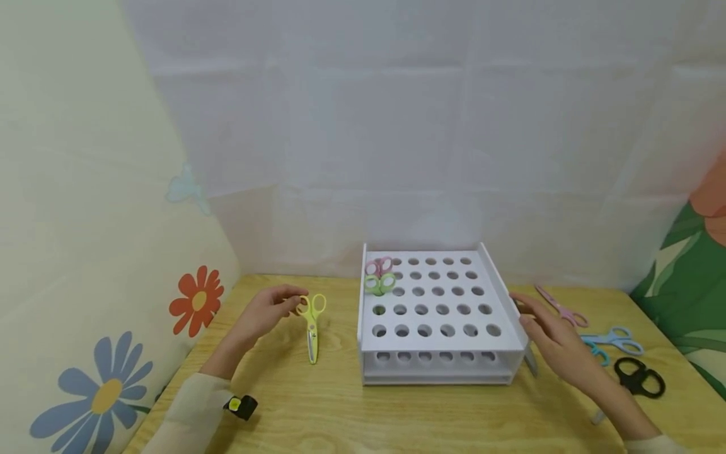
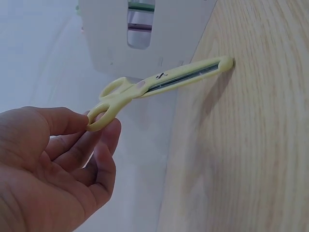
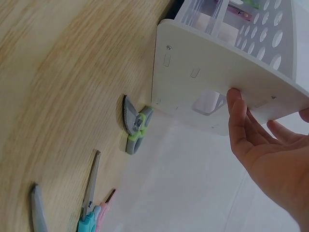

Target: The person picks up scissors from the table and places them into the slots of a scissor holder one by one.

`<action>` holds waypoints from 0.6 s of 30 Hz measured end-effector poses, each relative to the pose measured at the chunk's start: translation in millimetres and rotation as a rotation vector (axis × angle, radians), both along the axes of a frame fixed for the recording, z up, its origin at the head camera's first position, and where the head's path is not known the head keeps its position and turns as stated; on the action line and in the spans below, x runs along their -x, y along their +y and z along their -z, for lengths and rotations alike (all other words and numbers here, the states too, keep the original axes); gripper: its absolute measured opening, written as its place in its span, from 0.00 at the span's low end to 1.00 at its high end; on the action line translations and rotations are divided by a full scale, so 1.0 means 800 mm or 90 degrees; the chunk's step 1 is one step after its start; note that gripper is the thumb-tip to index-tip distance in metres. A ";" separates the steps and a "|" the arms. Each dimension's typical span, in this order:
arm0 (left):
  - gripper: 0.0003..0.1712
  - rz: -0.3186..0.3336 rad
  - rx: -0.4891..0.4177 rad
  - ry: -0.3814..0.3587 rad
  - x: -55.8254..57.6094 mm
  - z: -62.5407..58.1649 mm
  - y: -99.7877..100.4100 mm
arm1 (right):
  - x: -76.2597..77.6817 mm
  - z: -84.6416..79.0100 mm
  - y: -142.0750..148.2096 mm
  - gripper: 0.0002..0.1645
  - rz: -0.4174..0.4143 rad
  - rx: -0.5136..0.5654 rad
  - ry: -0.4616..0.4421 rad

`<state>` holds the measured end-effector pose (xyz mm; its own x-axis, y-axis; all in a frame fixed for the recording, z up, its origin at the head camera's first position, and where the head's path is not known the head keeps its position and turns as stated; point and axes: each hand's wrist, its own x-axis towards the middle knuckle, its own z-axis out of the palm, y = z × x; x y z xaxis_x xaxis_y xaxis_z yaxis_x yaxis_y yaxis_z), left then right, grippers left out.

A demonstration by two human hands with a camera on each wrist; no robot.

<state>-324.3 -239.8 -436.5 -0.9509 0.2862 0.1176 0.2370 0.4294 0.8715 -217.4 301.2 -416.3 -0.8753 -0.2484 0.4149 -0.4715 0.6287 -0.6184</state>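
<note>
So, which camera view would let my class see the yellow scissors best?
The left wrist view: the yellow scissors appear largest there, both handle loops and the blade clear, one loop pinched by the left hand. The head view shows them smaller, left of the white rack. The right wrist view doesn't show them.

- Head view: the blades of the racked pink-handled scissors [image 1: 379, 265] and lime-green-handled scissors [image 1: 379, 285] are hidden beneath the perforated top of the white rack [image 1: 445, 344].
- Head view: the black-handled scissors [image 1: 636, 379] are partly covered by the right forearm [image 1: 615, 403].
- Left wrist view: the small mark [image 2: 161, 75] on the yellow scissors [image 2: 148, 83] cannot be read.
- Right wrist view: the teal-handled scissors [image 3: 88, 222] are cut off by the lower edge.
</note>
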 end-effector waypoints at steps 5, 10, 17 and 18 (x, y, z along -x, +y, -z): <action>0.19 -0.003 0.006 0.006 -0.004 -0.009 0.002 | 0.001 -0.005 -0.002 0.27 -0.013 0.010 0.024; 0.19 -0.002 0.011 0.009 -0.010 -0.017 0.004 | 0.000 -0.002 -0.001 0.27 -0.006 0.007 0.007; 0.17 0.002 0.033 0.043 -0.016 -0.027 0.002 | 0.001 0.003 0.001 0.27 0.002 0.004 -0.004; 0.17 0.003 0.033 0.045 -0.017 -0.029 0.003 | 0.002 0.003 0.001 0.27 0.001 0.004 0.001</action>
